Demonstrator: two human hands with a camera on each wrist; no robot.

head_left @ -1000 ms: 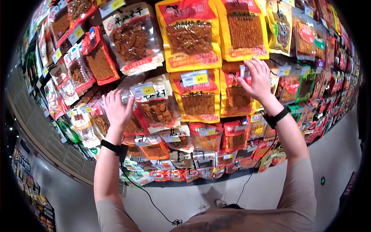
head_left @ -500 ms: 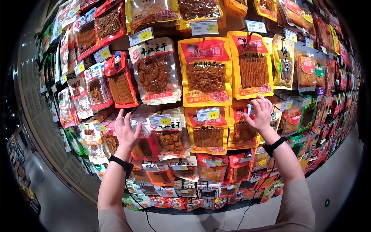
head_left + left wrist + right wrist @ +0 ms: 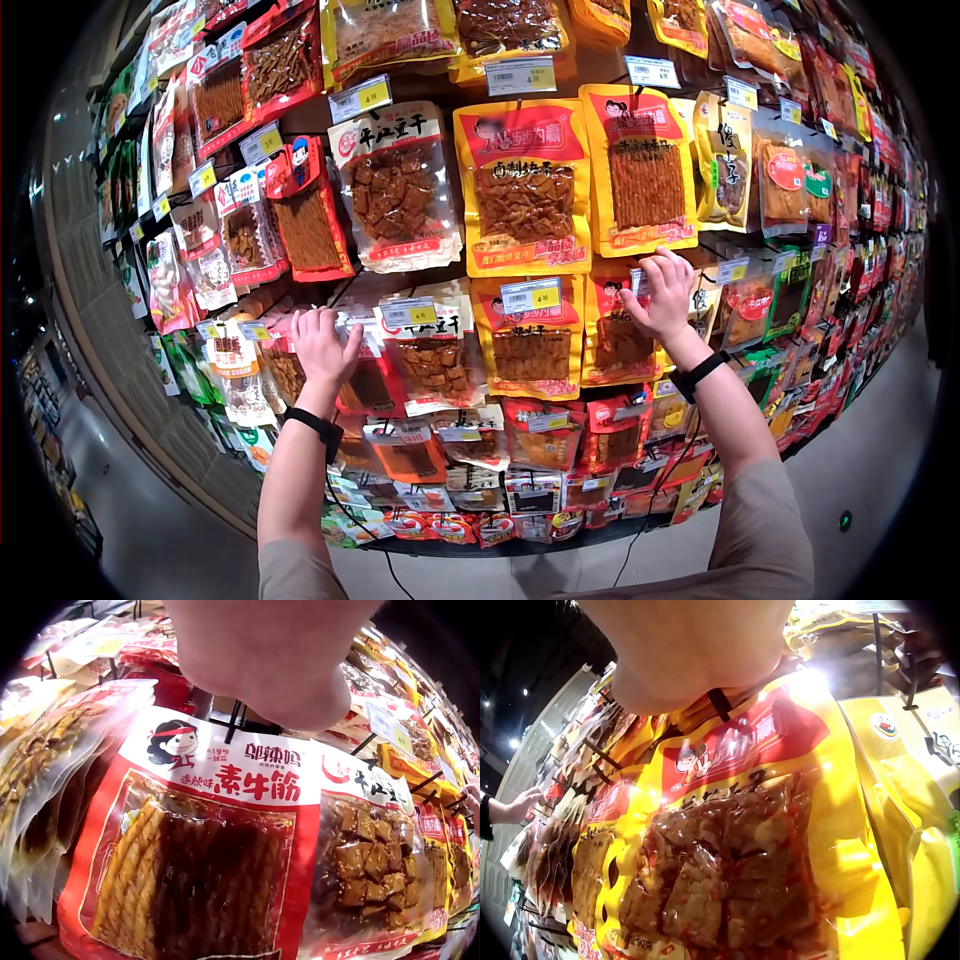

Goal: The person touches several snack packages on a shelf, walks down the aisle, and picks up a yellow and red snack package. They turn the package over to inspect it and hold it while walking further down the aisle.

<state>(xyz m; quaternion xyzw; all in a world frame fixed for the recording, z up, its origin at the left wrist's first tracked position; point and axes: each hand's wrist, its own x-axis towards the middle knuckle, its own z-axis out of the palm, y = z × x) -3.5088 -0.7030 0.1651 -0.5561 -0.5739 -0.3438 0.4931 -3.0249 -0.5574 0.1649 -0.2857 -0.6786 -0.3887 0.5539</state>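
Note:
My left hand (image 3: 322,350) reaches to the front of a hook row, its fingers over the top of a red-and-white snack pack (image 3: 187,840). In the left wrist view the hand overlaps the hook above that pack. A clear-fronted pack of dried tofu (image 3: 375,862) hangs just right of it. My right hand (image 3: 662,295) has its thumb apart from its bent fingers, right at a small price tag (image 3: 639,280). Below it hangs a yellow-and-red snack pack (image 3: 735,855) with brown pieces inside. Both hands' fingertips are partly hidden.
Larger packs hang above the hands, including a yellow pack of tofu (image 3: 527,195) and a yellow pack of strips (image 3: 645,175). Price tags such as this one (image 3: 530,295) stick out on hooks. Lower rows continue down to the grey floor (image 3: 860,420). Cables hang from both wristbands.
The head view has tilted up, so the shelf and both hands appear lower than a second ago. Both hands stay at about the same hooks; the left fingers have lowered slightly.

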